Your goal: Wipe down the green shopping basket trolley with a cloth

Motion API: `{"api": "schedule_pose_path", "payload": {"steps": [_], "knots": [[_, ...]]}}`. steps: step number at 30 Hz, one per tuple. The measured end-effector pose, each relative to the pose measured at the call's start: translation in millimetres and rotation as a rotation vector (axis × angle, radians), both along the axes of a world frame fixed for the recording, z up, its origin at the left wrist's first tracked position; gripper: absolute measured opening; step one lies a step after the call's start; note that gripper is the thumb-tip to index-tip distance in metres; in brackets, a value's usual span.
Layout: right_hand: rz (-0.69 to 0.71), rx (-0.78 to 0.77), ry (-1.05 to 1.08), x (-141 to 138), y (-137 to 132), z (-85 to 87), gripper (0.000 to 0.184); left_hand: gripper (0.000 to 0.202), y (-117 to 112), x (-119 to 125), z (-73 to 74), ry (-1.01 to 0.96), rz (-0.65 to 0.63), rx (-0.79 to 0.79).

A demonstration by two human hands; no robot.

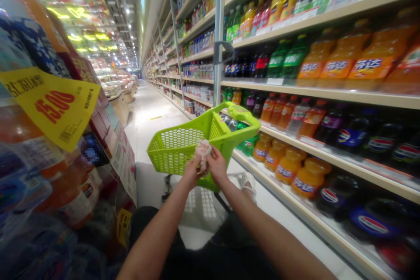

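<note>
Both my hands are raised in front of me, at the near side of a lime-green shopping cart (173,157). Between them is a small pink-and-white object (204,148) with a rounded top; its kind is not clear. My left hand (191,170) has its fingers closed around the lower part. From the other side, my right hand (216,166) pinches it with thumb and fingers. The cart's basket shows bare mesh walls, and its handle (246,116) points to the right, toward the shelves. My hands hide part of the cart's near wall.
Shelves (321,89) of bottled drinks line the right side. On the left stands a stack of large bottles (70,197) with a yellow price sign (52,107). A tiled aisle (141,109) runs ahead. A white shoe (248,183) shows beside the cart.
</note>
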State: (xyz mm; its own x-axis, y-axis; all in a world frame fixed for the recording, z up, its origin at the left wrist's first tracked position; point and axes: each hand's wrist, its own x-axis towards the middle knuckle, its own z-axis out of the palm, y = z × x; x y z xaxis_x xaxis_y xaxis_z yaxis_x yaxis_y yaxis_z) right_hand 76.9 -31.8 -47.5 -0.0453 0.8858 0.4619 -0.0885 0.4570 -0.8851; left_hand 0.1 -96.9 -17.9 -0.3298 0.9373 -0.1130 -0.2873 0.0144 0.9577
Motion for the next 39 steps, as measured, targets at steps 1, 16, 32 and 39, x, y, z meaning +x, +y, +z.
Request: {"api": "schedule_pose_path", "payload": {"steps": [1, 16, 32, 39], "knots": [[-0.005, 0.004, -0.015, 1, -2, -1.4, 0.059, 0.027, 0, 0, -1.0, -0.067, -0.051, -0.016], [-0.130, 0.469, -0.750, 18, -42, -12.3, 0.048, 0.022, -16, -5, -21.9, 0.028, 0.018, -0.004], [-0.038, 0.629, -0.621, 10, -53, -31.2, 0.051, 0.015, -25, -10, -29.5, -0.146, 0.039, 0.020], [-0.023, 0.658, -0.723, 27, -43, -49.5, 0.062, 0.025, -34, -4, -20.7, -0.180, -0.043, -0.008]]}}
